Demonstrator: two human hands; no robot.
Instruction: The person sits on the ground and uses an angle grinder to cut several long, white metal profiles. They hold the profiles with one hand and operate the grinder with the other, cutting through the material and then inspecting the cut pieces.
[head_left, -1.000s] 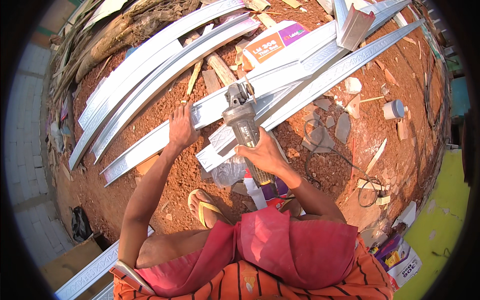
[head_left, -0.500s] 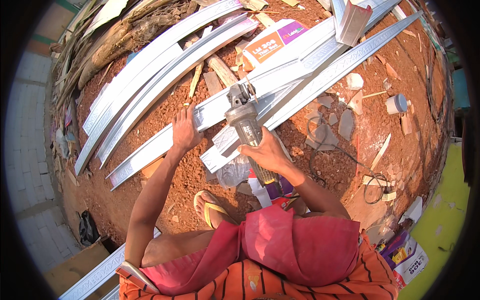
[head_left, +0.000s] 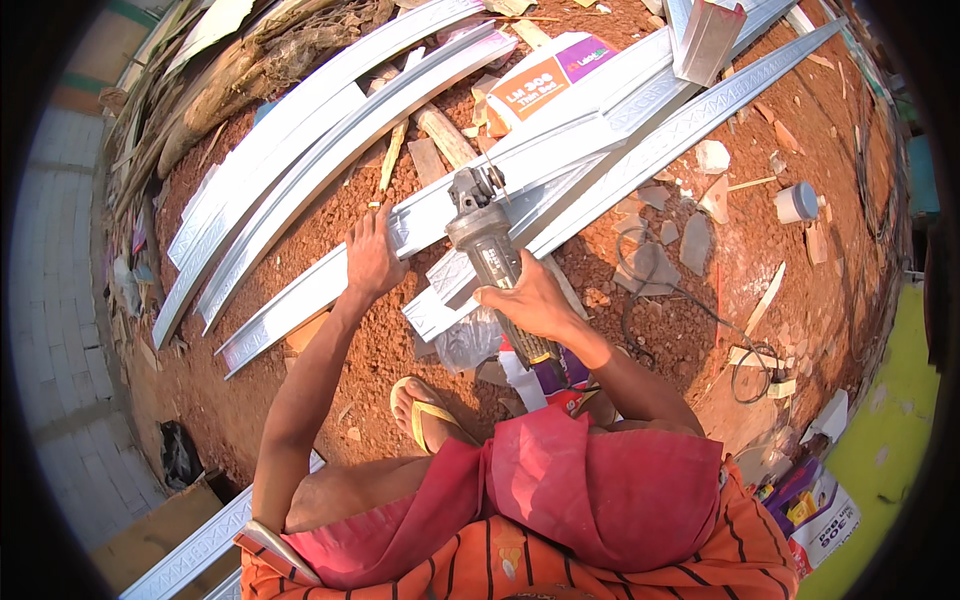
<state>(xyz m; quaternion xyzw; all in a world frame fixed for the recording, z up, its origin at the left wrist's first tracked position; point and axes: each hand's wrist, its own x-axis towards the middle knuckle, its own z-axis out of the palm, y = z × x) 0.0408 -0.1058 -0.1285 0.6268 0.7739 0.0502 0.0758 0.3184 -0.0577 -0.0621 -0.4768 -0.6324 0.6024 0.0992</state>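
In the head view, the right hand (head_left: pixel 532 303) wraps round the body of an angle grinder (head_left: pixel 487 242), thumb laid across it. Its disc (head_left: pixel 499 180) stands edge-on at a silver metal channel (head_left: pixel 428 213) lying aslant over red soil (head_left: pixel 370 385) — too fine to tell whether they touch. The left hand (head_left: pixel 373 258) lies on that channel, fingers extended; whether they clasp its edge, I cannot tell. The channel appears unbroken around the disc — any cut there seems unmade or barely begun. Long loose channels (head_left: pixel 268 165) lie beyond, upper left.

Right hand (head_left: pixel 532 302) gripping an angle grinder (head_left: pixel 486 238), left hand (head_left: pixel 374 258) on silver metal channel (head_left: pixel 424 216), reddish soil (head_left: pixel 388 345)
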